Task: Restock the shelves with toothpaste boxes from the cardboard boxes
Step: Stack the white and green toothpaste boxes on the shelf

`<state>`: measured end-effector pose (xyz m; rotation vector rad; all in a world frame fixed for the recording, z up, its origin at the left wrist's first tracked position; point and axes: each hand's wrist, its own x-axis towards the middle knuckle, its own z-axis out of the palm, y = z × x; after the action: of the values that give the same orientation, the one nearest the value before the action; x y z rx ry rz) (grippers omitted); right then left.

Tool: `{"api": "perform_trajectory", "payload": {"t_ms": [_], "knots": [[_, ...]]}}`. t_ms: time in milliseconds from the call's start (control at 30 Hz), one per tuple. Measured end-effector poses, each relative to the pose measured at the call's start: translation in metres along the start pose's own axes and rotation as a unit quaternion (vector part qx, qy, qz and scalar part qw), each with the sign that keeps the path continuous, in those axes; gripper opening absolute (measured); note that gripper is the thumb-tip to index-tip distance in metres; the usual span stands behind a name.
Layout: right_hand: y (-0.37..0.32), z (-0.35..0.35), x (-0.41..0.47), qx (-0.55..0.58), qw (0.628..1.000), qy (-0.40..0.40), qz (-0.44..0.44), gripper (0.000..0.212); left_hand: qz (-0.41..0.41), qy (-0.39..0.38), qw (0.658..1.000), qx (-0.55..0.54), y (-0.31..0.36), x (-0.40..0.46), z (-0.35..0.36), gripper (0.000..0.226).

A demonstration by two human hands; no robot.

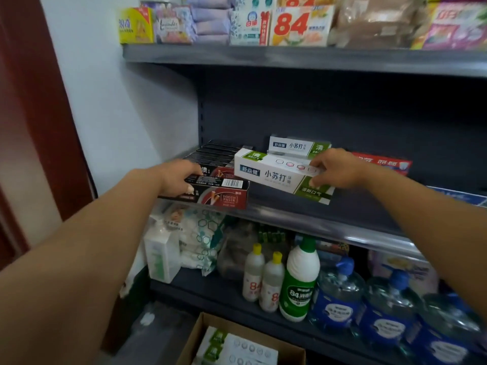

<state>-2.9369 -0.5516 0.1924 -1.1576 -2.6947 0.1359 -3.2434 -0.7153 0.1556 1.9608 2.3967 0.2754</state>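
Observation:
My right hand (334,168) grips the right end of a white and green toothpaste box (274,172), held just above the middle shelf (303,219). Behind it a second white and green box (297,146) stands on the shelf. My left hand (179,180) holds a black and red toothpaste box (224,196) at the shelf's front left edge. A row of several black boxes (216,156) lies behind it. A red toothpaste box (382,163) lies to the right. A cardboard box (237,343) with more white and green boxes sits on the floor below.
The lower shelf holds white bottles (263,275), a green-capped bottle (300,280) and blue jugs (340,293). Soap and tissue packs (297,25) fill the top shelf. A white wall (110,101) and a red door frame (34,101) lie left.

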Motion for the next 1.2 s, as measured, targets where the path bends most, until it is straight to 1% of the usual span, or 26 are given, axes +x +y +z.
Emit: {"api": "perform_trajectory", "payload": {"t_ms": [133,300,400,533,667,867,1100,1200], "knots": [[0.013,0.002,0.03,0.003,1.0,0.002,0.013,0.024,-0.012,-0.007,1.0,-0.004,-0.025,0.041,0.0,0.043],[0.026,0.017,0.067,-0.012,0.999,-0.002,0.042,0.031,-0.015,-0.004,1.0,-0.004,-0.055,0.085,0.008,0.042],[0.029,0.029,0.081,-0.021,0.998,-0.006,0.051,0.033,-0.02,-0.003,1.0,0.005,-0.067,0.102,0.016,0.047],[0.034,0.042,0.096,-0.019,0.998,-0.007,0.059,0.029,-0.023,-0.013,1.0,0.011,-0.08,0.119,0.026,0.052],[0.037,0.048,0.101,-0.014,0.998,-0.018,0.065,0.028,-0.018,-0.016,1.0,0.006,-0.09,0.13,0.036,0.051],[0.04,0.052,0.1,-0.008,0.997,-0.031,0.069,0.034,0.002,0.022,1.0,0.02,-0.086,0.128,0.037,0.049],[0.035,0.057,0.093,-0.01,0.998,-0.03,0.061,0.03,-0.013,0.075,0.996,0.041,-0.074,0.119,0.038,0.052],[0.034,0.055,0.085,0.002,0.998,-0.031,0.062,0.028,0.001,0.093,0.995,0.034,-0.053,0.117,0.033,0.051]]}}
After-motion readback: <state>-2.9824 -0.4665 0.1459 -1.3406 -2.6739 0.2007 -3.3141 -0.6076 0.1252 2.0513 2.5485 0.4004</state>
